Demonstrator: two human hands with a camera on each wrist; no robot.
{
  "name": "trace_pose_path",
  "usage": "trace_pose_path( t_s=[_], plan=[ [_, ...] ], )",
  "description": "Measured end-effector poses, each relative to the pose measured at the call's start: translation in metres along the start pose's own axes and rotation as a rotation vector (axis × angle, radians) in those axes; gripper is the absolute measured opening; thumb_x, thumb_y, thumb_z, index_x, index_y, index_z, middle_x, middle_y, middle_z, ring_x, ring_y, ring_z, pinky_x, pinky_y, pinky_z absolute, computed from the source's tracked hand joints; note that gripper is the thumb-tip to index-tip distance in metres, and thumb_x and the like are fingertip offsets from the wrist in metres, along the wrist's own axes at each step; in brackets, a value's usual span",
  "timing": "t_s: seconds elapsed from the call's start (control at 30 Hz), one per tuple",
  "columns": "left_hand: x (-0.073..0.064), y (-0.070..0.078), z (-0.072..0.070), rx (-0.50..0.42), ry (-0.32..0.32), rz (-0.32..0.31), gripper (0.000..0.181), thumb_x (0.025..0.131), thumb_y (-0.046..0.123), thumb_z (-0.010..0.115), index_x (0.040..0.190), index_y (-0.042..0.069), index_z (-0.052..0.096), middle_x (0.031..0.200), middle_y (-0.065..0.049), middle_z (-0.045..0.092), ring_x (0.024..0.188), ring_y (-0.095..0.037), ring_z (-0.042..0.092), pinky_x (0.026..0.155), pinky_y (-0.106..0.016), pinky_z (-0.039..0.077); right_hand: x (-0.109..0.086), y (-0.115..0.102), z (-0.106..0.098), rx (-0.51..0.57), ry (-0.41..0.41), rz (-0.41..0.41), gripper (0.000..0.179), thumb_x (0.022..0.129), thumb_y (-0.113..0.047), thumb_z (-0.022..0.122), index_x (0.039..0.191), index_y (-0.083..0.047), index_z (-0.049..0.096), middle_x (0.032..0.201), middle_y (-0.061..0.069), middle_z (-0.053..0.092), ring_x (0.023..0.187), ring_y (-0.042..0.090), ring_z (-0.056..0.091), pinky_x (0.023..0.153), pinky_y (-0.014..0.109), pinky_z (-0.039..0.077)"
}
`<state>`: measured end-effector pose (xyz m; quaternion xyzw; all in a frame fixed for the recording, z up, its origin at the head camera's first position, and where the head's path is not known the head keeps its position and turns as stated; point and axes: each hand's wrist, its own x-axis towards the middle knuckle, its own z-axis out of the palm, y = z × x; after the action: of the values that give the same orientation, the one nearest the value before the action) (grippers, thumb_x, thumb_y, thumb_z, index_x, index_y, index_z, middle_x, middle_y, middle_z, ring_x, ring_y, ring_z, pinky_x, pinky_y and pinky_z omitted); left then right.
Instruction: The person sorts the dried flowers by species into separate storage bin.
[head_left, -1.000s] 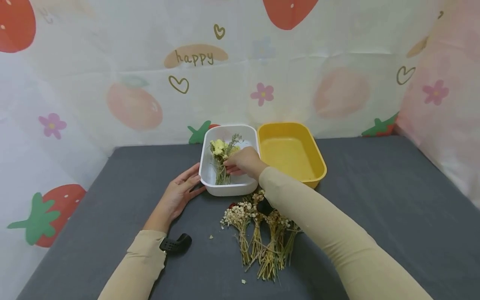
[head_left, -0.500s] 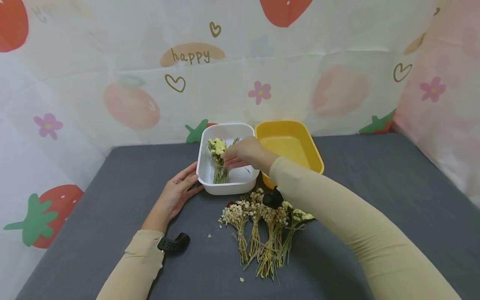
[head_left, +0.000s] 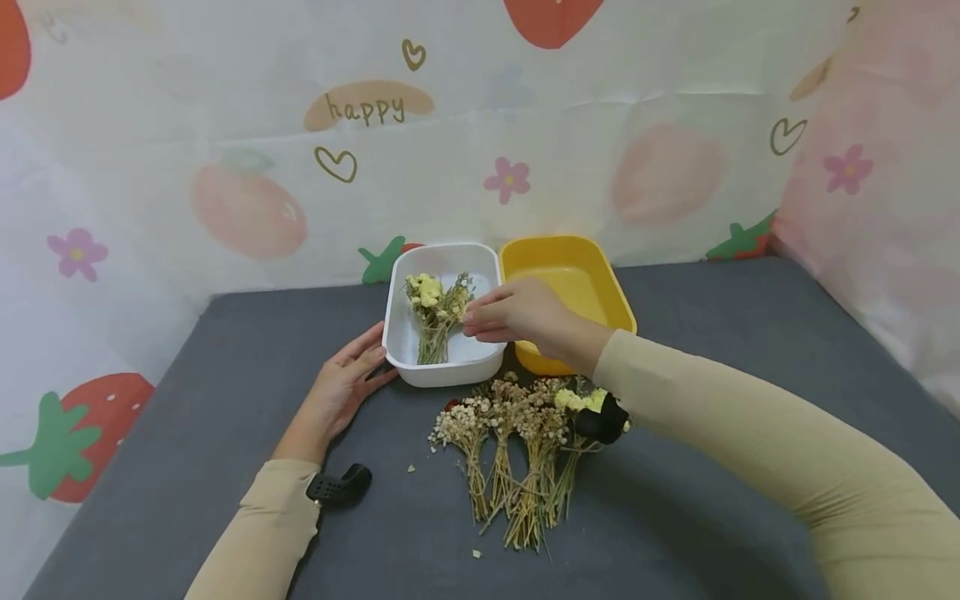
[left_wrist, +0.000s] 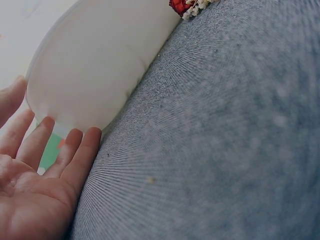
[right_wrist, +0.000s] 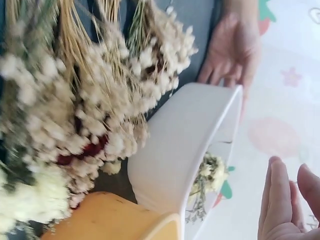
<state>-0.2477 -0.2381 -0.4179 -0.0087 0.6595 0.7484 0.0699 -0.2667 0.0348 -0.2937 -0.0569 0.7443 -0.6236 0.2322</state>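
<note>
Bracing the white tub (head_left: 450, 372) seems to be the work of the left hand (head_left: 337, 387): its fingers lie straight and a little spread, tips against the side wall without wrapping round it, which should be enough to stop the tub sliding. The right hand (head_left: 525, 312) hovers at the opposite rim, fingers extended and thumb standing apart in its wrist view, with nothing showing between them. Just past those fingertips, inside the white tub, lie yellow flowers (head_left: 432, 321), stems toward the person; whether they make one bunch or two I cannot tell. They probably lie lengthwise because the tub is longer that way. Partly hidden behind the right hand is a yellow tub (head_left: 558, 250), close beside the white one, likely set there to be within the same reach. Nearer the person than either hand, between the forearms, dried bunches (head_left: 525, 450) lie side by side on the gray cloth (head_left: 712, 317), their stems also toward the person, presumably so each can be gripped without crushing its heads.
</note>
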Motion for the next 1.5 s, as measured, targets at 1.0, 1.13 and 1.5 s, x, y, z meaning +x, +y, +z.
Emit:
trace_pose_path(
  t_s=[1.0,1.13,1.5],
  plan=[
    [0.003,-0.002,0.003,-0.018,-0.012,0.003,0.060,0.105,0.019,0.053,0.158,0.012,0.027,0.165,-0.007,0.027,0.137,-0.012,0.046,0.121,-0.049,0.036,-0.104,0.074,-0.075,0.162,-0.083,0.093,0.046,0.097,-0.015,0.065,0.133,0.012,0.054,0.108,0.004,0.076,0.100,0.013,0.073,0.097,0.036,0.058],
    [0.001,-0.001,0.001,-0.009,-0.009,-0.002,0.059,0.105,0.019,0.052,0.158,0.012,0.028,0.165,-0.006,0.028,0.137,-0.012,0.045,0.121,-0.049,0.036,-0.110,0.088,-0.083,0.162,-0.088,0.127,0.048,0.098,-0.017,0.064,0.136,0.011,0.052,0.112,0.004,0.075,0.103,0.013,0.072,0.098,0.038,0.058],
    [0.000,0.001,0.002,-0.007,0.005,-0.011,0.060,0.105,0.020,0.052,0.159,0.013,0.027,0.165,-0.007,0.027,0.130,-0.006,0.050,0.120,-0.048,0.036,-0.118,0.115,-0.100,0.203,-0.135,0.211,0.063,0.100,-0.019,0.062,0.147,0.014,0.034,0.119,0.008,0.072,0.104,0.013,0.072,0.098,0.036,0.058]
  ],
)
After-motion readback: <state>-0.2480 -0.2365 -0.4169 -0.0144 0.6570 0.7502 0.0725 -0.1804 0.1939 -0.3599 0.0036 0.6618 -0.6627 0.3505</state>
